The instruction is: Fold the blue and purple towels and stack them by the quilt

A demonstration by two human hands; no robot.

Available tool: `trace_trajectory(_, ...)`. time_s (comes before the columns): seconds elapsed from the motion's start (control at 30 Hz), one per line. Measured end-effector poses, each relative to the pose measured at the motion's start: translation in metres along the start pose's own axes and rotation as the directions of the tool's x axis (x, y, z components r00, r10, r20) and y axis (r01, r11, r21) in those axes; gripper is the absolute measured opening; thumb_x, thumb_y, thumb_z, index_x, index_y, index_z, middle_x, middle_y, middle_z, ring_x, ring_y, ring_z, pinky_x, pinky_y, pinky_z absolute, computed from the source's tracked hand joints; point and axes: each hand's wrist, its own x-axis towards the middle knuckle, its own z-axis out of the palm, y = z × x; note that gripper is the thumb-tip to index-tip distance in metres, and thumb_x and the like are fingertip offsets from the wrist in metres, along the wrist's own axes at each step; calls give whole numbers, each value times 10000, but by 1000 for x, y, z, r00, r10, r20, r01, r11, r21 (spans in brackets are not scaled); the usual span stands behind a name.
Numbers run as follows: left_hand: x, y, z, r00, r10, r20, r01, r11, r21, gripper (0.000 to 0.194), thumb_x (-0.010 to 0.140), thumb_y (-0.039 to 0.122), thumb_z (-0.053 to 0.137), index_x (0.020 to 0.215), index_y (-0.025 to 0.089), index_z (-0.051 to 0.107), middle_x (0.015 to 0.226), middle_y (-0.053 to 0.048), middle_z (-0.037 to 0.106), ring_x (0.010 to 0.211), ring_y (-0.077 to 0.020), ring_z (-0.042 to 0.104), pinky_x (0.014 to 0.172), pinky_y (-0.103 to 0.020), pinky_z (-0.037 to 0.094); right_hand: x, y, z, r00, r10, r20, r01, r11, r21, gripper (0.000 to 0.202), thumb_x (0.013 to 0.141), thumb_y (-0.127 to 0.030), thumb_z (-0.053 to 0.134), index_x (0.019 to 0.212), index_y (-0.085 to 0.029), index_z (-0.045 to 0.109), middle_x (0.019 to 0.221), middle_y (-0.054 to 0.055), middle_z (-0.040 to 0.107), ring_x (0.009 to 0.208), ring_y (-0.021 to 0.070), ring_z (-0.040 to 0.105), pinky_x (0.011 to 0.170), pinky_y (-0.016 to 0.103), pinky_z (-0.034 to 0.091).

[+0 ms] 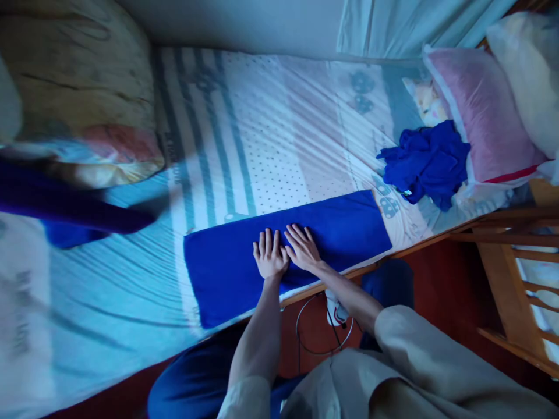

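A blue cloth (pixel 349 224), folded into a long flat strip, lies along the near edge of the bed. My left hand (pixel 271 256) rests palm down on its middle with the fingers spread. Right beside it, my right hand (pixel 303 249) also lies flat on the cloth, fingers stretched out and the thumb close to my left hand. Neither hand grips anything. A crumpled heap of blue fabric (pixel 425 163) sits to the right, apart from the folded strip.
The bed has a patterned sheet (pixel 279 134). A pink pillow (pixel 493 110) stands at the right, a large bundle of bedding (pixel 82 81) at the left. A dark blue shape (pixel 87 201) crosses the left side. Wooden rails (pixel 502 291) and a wire ring (pixel 298 331) are below.
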Motion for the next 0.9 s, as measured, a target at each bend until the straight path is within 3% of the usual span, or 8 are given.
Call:
trace_trajectory(0.1, 0, 0, 0, 1000, -9, 1, 9, 1000, -14, 616, 955, 313, 430, 1557, 196, 479, 1673, -124, 345, 1582, -307, 243, 1300, -572, 108, 10, 27, -16, 995, -91, 52, 92, 996, -19, 552, 1069, -321, 384, 1588, -136, 409, 1662, 79, 379, 1582, 179, 265, 1327, 418, 169)
trace_trajectory(0.2, 1, 1, -1, 1000, -15, 1, 15, 1000, -7, 617, 955, 319, 430, 1558, 201, 479, 1676, -120, 339, 1580, -311, 249, 1299, -572, 107, 7, 73, -43, 993, -100, 68, 105, 992, -66, 591, 1071, -377, 386, 1616, -152, 358, 1678, 58, 345, 1587, 178, 252, 1332, 407, 164)
trace_trajectory(0.33, 0, 1, -2, 1000, -19, -4, 19, 1000, -1, 603, 960, 325, 425, 1545, 195, 497, 1669, -120, 358, 1576, -306, 259, 1297, -569, 117, -3, 138, -80, 999, 54, 1, -53, 989, -136, 616, 1077, -399, 353, 1631, -132, 318, 1694, 56, 308, 1598, 189, 218, 1336, 412, 143)
trace_trajectory(0.47, 0, 2, -2, 1000, -23, -7, 23, 1000, -8, 608, 952, 316, 435, 1544, 189, 497, 1668, -125, 359, 1578, -313, 251, 1295, -569, 116, -6, 183, -104, 981, 192, -15, -191, 962, -195, 636, 1080, -406, 312, 1644, -114, 272, 1703, 71, 287, 1602, 215, 206, 1335, 447, 124)
trace_trajectory(0.63, 1, 4, -4, 1000, -31, 2, 31, 1000, 4, 617, 948, 321, 438, 1550, 198, 492, 1664, -123, 365, 1579, -306, 253, 1293, -555, 123, -6, 217, -117, 965, 249, -88, -261, 947, -187, 665, 1071, -412, 286, 1648, -83, 256, 1708, 118, 264, 1606, 238, 191, 1332, 447, 127)
trace_trajectory(0.9, 1, 7, -6, 1000, -17, -15, 17, 999, 29, 596, 955, 316, 429, 1529, 184, 520, 1646, -132, 393, 1571, -293, 281, 1291, -545, 154, -2, 247, -129, 935, 308, -177, -340, 921, -189, 672, 1070, -413, 279, 1633, -46, 275, 1698, 154, 280, 1602, 229, 203, 1320, 440, 158)
